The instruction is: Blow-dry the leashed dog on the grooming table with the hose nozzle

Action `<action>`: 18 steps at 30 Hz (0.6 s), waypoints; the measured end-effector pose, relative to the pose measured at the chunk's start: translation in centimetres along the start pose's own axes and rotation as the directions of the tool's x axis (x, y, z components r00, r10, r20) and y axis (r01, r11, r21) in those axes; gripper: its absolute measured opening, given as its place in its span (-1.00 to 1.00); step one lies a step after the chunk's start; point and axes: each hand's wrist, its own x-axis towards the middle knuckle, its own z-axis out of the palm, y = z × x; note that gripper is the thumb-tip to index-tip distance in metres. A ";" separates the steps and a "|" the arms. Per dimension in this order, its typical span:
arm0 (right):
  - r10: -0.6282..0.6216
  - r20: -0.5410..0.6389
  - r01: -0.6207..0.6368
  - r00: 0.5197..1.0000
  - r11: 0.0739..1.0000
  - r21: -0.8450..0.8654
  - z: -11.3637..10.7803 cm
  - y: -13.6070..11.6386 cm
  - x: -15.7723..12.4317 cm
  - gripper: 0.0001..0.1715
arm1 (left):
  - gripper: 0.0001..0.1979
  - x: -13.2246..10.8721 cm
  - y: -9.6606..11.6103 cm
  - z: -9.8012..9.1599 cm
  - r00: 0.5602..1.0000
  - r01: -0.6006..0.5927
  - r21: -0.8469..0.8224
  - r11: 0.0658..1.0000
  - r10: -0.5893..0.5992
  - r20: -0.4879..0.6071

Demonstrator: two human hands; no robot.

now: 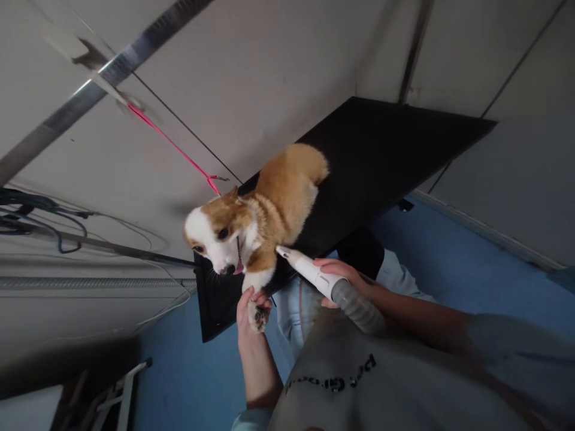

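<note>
A tan and white dog (287, 185) is on a black grooming table (386, 143), its mouth partly open and tongue showing. My left hand (248, 305) closes around one of its front legs, and the paw (259, 316) hangs out past my fingers beyond the table edge. In my right hand (344, 274) is a white dryer nozzle (309, 268) joined to a grey ribbed hose. The nozzle tip points at the fur by the dog's chest and shoulder; whether it touches cannot be made out.
A pink leash (171, 140) runs from a fixture on the metal bar (121, 63) to the dog's neck. Dark cables (45, 212) hang at the left. Pale walls stand behind the table, and blue floor (188, 365) lies below. A white frame (121, 395) stands lower left.
</note>
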 end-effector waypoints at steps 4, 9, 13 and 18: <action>-0.031 -0.060 0.029 0.998 0.999 -0.043 0.2 1.1 1.0 0.01 | -0.78 -0.3 -0.4 -0.1 0.999 -0.021 0.043 0.999 0.022 -0.026; 0.019 -0.360 -0.090 0.933 0.979 -0.183 -1.4 3.9 3.3 -0.23 | -0.78 -0.6 -1.2 -0.1 0.998 -0.023 0.022 1.000 0.024 -0.062; 0.072 -0.318 -0.116 0.945 0.986 -0.121 -2.7 4.8 3.3 -0.27 | -0.75 -0.8 -1.9 -0.3 0.996 -0.001 -0.030 1.000 -0.002 -0.091; 0.286 -0.351 -0.317 0.892 0.948 -0.033 -3.7 6.9 4.4 -0.20 | -0.73 -0.4 -2.5 -0.4 0.993 0.021 -0.038 0.999 -0.025 -0.119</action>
